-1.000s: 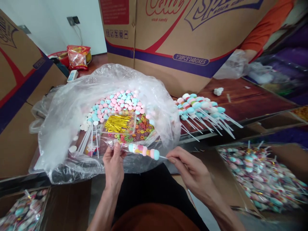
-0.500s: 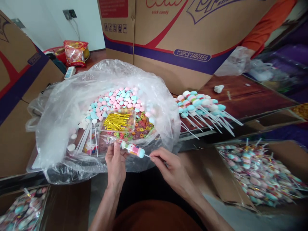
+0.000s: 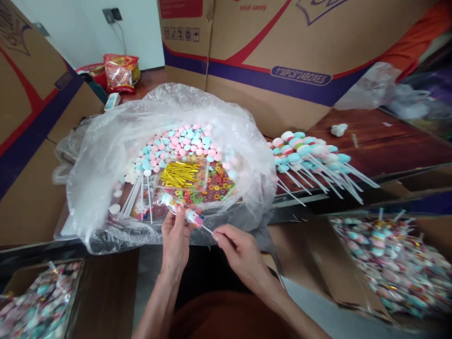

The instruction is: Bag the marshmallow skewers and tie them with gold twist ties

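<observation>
Candy skewer (image 3: 194,218), one: in printed clear wrapper, nearer me than the gold ties (image 3: 181,174). My left hand (image 3: 176,235): gripping skewer through wrapper. My right hand (image 3: 238,245): pinching its white stick (image 3: 207,230). Step, I judge: sleeving; next calls for seating it fully, wrapper's mouth gathered for tying.

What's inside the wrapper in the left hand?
A candy with pale rounded pieces; its white stick runs out to the right hand. The left hand covers the candy's middle, so that's hidden.
</observation>
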`<action>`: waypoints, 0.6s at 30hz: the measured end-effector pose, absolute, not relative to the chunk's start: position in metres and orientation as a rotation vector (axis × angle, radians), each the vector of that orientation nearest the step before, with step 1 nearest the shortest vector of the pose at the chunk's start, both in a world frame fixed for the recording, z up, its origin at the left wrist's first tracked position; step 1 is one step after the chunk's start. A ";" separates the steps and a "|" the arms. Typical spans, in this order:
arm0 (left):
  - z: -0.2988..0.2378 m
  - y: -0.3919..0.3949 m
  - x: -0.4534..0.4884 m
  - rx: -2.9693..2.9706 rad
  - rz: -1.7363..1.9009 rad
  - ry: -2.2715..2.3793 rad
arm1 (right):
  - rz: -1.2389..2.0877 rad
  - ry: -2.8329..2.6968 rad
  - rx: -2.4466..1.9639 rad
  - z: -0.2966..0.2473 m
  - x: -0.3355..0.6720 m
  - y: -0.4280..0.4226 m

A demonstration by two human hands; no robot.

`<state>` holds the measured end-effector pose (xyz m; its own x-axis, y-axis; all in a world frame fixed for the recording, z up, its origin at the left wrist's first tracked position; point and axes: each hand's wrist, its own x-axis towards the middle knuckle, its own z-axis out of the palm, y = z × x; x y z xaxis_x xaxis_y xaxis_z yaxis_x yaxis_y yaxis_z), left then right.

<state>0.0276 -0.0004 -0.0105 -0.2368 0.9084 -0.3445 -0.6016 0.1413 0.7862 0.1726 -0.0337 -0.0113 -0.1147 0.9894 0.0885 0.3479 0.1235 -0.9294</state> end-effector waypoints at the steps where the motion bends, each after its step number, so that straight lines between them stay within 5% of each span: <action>1: -0.011 -0.001 0.027 0.389 1.461 1.088 | 1.069 -1.583 -1.354 -0.012 0.174 -0.035; 18: -0.012 -0.027 0.011 0.491 1.439 1.142 | 1.518 -1.188 -1.122 -0.009 0.108 -0.019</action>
